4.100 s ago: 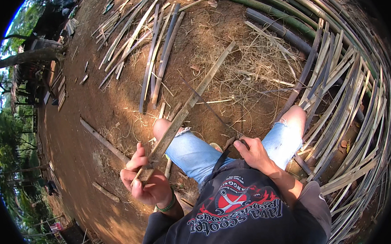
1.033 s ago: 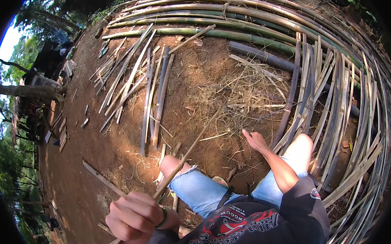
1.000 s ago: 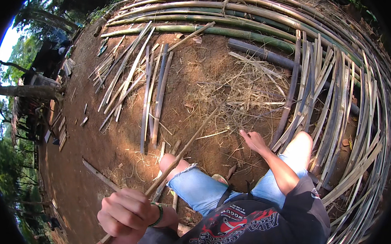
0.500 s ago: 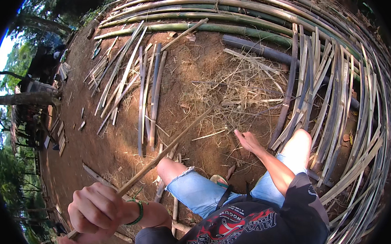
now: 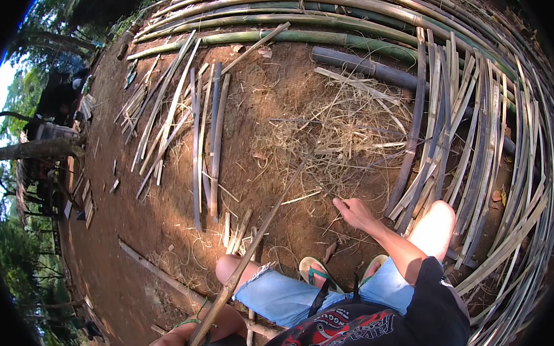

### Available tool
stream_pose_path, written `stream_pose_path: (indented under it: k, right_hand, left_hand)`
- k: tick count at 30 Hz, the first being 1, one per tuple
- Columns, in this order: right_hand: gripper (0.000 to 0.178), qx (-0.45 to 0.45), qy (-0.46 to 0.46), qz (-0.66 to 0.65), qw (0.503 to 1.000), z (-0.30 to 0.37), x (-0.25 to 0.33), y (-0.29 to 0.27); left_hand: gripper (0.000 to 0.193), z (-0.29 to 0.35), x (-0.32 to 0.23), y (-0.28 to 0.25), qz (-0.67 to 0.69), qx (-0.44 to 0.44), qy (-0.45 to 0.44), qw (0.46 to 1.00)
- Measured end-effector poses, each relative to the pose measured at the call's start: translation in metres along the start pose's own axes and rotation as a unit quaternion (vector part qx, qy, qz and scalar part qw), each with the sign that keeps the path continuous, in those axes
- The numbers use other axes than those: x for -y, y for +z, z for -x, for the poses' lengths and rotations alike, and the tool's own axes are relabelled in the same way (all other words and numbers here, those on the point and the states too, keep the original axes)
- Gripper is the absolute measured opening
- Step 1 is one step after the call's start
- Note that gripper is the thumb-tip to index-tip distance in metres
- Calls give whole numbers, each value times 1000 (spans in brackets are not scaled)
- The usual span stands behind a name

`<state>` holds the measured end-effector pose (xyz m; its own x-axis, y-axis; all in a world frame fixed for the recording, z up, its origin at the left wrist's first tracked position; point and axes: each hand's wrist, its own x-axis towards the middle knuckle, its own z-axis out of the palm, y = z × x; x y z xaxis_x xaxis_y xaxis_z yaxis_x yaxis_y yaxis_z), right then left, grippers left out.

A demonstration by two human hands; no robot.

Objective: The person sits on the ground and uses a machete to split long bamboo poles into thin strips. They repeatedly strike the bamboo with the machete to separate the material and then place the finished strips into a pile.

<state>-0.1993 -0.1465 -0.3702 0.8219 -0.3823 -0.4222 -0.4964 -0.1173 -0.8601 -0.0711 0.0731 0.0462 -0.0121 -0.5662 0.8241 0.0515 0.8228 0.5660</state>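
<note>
A long brown bamboo strip (image 5: 254,244) slants up from the lower edge, its far end over the pile of thin shavings (image 5: 348,123). At its near end is my left hand (image 5: 166,345), mostly cut off by the picture's lower edge; a green cord bracelet is on that wrist. The strip stays raised in this hand, though the fingers are hardly visible. In front of my right knee, my right hand (image 5: 357,215) is closed around a slim dark tool (image 5: 326,191). Its far part blends into the shavings, close to the strip.
Whole bamboo poles (image 5: 234,38) lie across the back. Many split strips (image 5: 473,139) are spread on the right, and more strips (image 5: 167,117) lie at the left on brown soil. A dark bamboo length (image 5: 364,66) rests behind the shavings. A pole (image 5: 159,268) lies near my left knee.
My left hand has moved down and to the right, toward my body, and the strip has become steeper. My right hand has shifted slightly down. My knees are farther apart.
</note>
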Motion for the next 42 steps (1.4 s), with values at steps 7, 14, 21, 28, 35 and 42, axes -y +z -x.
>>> stream_pose_path:
  k: [7,14,21,28,35,42]
  right_hand:
    - [68,-58,14,-66,996,-54,-78,19]
    - [70,-3,-138,-47,989,-37,-15,27]
    - [77,-68,131,22,989,-89,-73,11]
    - [79,-63,174,-75,980,-86,-99,29]
    - [68,-39,187,-168,967,-81,-60,49]
    - [46,17,6,-414,910,-26,70,110]
  left_hand:
    - [52,-9,11,-7,52,26,5,998]
    - [52,1,10,-12,56,12,4,998]
    - [53,-3,11,-15,54,18,2,998]
    - [54,1,2,-26,30,-31,24,999]
    - [68,12,-39,-35,-182,-265,10,947]
    - [76,24,-41,-17,-271,-431,43,859]
